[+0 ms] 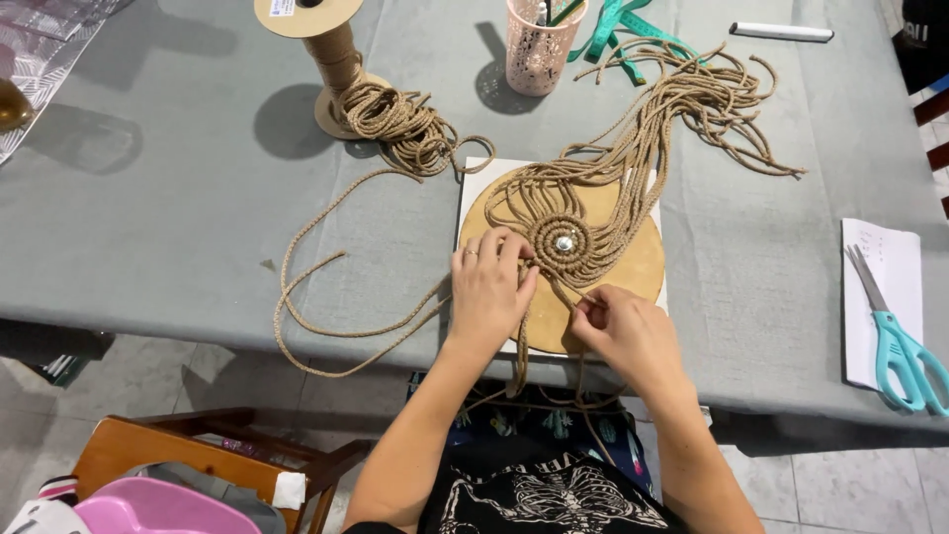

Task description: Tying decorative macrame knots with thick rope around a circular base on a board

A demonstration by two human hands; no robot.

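Working on a round cord weave (561, 240), we are pressing our left hand (489, 292) flat beside its centre, fingers together on the cords, while our right hand (628, 331) is pinching a strand (583, 302) between closed fingertips at the lower edge of the disc (638, 272). The weave is sitting on that tan disc, over a white board (474, 178), at the near edge of the worktop (178, 227). We judge the core rings around the shiny centre as done, with many loose cords (692, 109) fanning away still unknotted. A spool (331, 59) is feeding more cord at the far left. Scissors (900, 346) are lying on paper, well apart. Strands dropping over the worktop edge are hidden, and the knot under our fingers is hard to make out.
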